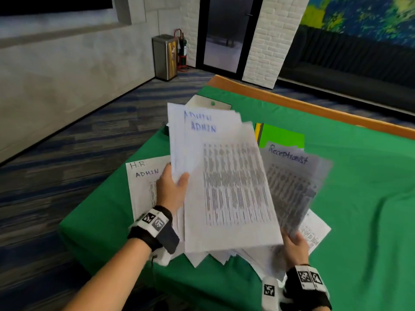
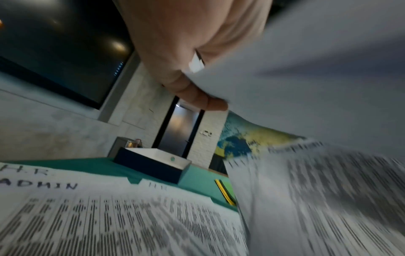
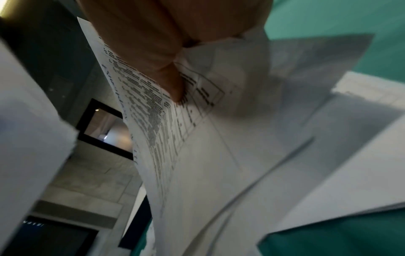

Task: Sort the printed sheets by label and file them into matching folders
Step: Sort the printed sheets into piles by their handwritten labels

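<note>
Left hand [image 1: 171, 187] gripping a fanned bundle of white printed sheets marked "ADMIN" [image 1: 224, 176], thumb on top, fingers curled behind. Right hand [image 1: 293, 240] pinching the lower corner of a greyish printed sheet marked "Receptionist" [image 1: 292, 187], lifted just right of the bundle. Under the left hand, a flat white sheet marked "H.R." and "ADMIN" [image 1: 146, 176] on the green cloth table [image 1: 359, 198]. Beyond both hands, bright green and yellow folders [image 1: 280, 136], not opened yet. Possible trouble: loose fanned bundle sliding out of the one-hand grip, labels mixing with the untidy pile below; thin corner pinch bending the sheet.
</note>
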Demonstrator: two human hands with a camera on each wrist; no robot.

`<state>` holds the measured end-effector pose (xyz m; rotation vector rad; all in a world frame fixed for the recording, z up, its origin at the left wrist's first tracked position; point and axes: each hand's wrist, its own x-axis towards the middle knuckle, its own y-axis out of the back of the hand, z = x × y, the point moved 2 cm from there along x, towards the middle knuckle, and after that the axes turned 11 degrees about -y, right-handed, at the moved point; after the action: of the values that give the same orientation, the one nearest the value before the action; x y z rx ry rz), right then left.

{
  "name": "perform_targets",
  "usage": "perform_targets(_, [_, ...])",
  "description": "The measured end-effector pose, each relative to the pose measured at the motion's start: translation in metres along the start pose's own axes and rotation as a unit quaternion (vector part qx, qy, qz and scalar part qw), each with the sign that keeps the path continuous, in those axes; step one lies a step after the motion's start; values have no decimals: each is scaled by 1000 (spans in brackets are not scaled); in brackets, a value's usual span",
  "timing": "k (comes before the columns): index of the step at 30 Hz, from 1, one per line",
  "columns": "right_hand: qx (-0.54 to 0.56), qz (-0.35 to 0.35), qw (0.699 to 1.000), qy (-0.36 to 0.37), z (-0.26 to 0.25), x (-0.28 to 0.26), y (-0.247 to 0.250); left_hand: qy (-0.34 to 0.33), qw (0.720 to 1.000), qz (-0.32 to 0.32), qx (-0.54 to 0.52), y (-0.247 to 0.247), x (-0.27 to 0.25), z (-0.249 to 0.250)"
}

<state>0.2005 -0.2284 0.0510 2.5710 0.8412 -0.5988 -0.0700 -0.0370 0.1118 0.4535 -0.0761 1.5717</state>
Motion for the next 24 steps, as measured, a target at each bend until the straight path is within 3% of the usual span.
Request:
perform_targets(6, [57, -157, 985, -34, -17, -21, -22, 32, 993, -96, 61, -20, -39, -21])
perform_targets(11, [64, -227, 969, -78, -6, -24, -29, 138, 970, -186, 76, -25, -49, -44])
perform_targets(17, [14, -201, 978, -44, -3, -15, -32, 157, 972, -166, 51, -30, -46, -51])
perform_targets(21, [-26, -216, 975, -32, 0, -8, -40, 125, 981, -151, -17, -45, -42, -40])
perform_targets(24, [-88, -160, 983, -13, 10, 1, -47, 110, 981, -148, -53, -52, -41, -38])
